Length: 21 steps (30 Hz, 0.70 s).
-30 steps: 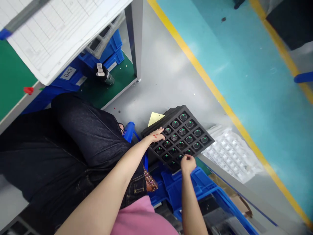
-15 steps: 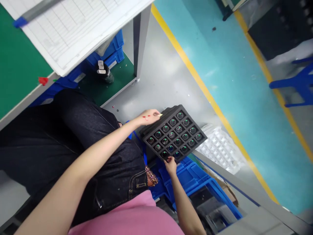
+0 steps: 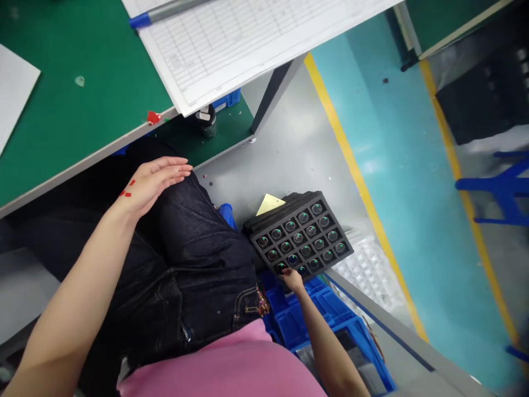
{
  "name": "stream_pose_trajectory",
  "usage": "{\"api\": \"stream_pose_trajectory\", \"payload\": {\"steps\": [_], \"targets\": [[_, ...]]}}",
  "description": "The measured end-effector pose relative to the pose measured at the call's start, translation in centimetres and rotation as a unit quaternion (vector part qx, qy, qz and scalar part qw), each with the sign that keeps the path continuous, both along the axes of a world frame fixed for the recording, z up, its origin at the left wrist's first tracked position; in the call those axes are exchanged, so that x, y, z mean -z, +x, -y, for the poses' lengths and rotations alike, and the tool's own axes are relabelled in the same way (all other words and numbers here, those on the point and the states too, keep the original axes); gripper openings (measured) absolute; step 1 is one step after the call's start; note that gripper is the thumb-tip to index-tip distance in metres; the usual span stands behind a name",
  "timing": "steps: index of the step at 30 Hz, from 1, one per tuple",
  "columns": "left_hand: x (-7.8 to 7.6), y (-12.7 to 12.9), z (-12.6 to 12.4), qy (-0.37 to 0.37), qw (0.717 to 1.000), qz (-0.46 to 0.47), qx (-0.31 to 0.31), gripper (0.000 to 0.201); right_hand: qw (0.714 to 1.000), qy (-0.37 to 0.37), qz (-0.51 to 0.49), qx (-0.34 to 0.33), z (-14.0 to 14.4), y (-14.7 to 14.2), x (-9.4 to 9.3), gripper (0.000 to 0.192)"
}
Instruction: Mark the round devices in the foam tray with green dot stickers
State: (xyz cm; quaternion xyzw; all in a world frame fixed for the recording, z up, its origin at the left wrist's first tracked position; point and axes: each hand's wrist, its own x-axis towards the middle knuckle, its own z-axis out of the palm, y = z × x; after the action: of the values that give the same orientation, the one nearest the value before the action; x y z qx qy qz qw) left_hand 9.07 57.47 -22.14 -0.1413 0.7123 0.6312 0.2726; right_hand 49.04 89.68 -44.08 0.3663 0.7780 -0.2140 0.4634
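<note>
A black foam tray (image 3: 314,220) with square pockets lies on a stack of similar dark trays to the right of my knees. Several round clear parts (image 3: 298,238), each with a small green dot, sit in its pockets. My right hand (image 3: 292,279) has its fingers closed on the tray's near edge. Above my thigh, my left hand (image 3: 155,182) is empty, its fingers stretched out, with small red bits stuck on its back. A pale yellow card (image 3: 269,204) stands out from the far-left side of the tray stack.
A green workbench (image 3: 82,121) carries printed sheets (image 3: 231,49) and a blue-capped pen (image 3: 165,12). Blue crates (image 3: 330,309) stand below my right arm. Clear plastic trays (image 3: 376,270) lie on the floor, and a blue stool (image 3: 496,187) stands far right.
My left hand has let go of the yellow card at the stack and drawn back left, its fingers now straight. My right hand stays at the tray's edge. The view has shifted left.
</note>
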Motion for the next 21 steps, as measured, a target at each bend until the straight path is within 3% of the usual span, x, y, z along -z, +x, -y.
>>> {"api": "stream_pose_trajectory", "payload": {"steps": [9, 14, 21], "targets": [[2.4, 0.8, 2.0, 0.047, 0.995, -0.008, -0.082, 0.016, 0.986, -0.018, 0.082, -0.142, 2.4, -0.8, -1.5, 0.029], [3.0, 0.5, 2.1, 0.086, 0.99, 0.005, -0.113, 0.018, 0.969, -0.023, 0.093, -0.229, 2.3, -2.0, -2.3, 0.03], [3.2, 0.6, 2.0, 0.075, 0.989, 0.001, -0.125, 0.018, 0.934, -0.085, 0.05, -0.343, 2.6, -4.3, -4.5, 0.03]]}}
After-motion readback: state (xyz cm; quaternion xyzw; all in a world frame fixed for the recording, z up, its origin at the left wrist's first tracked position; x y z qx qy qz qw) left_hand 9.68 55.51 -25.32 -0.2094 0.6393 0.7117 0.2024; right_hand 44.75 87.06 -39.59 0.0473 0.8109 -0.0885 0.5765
